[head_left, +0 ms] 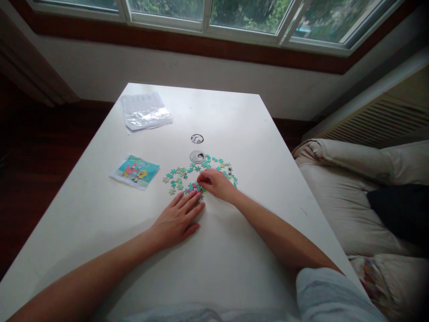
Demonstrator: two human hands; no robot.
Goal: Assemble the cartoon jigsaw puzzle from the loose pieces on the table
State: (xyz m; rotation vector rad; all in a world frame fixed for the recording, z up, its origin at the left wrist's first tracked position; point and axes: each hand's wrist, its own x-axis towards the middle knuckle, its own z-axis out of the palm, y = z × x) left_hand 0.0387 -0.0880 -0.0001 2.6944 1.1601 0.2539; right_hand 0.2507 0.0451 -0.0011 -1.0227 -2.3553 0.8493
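My left hand (180, 219) lies flat on the white table (234, 259), fingers spread, its fingertips at the lower edge of a small joined patch of jigsaw puzzle (193, 187) in pink and teal. Just above that patch, my right hand (217, 184) is bent with thumb and forefinger pinched together; whatever sits between them is too small to make out. Loose jigsaw pieces (177, 174), mostly teal and pale green, curve around both hands from the left over the top to the right. Part of the puzzle is hidden under my fingers.
A cartoon picture card (139, 171) in a clear bag lies to the left. Farther back are a clear plastic packet with paper (145, 112), a round hole (197, 139) in the tabletop and a round metal lid (197, 156). A beige sofa (335, 192) stands at the right.
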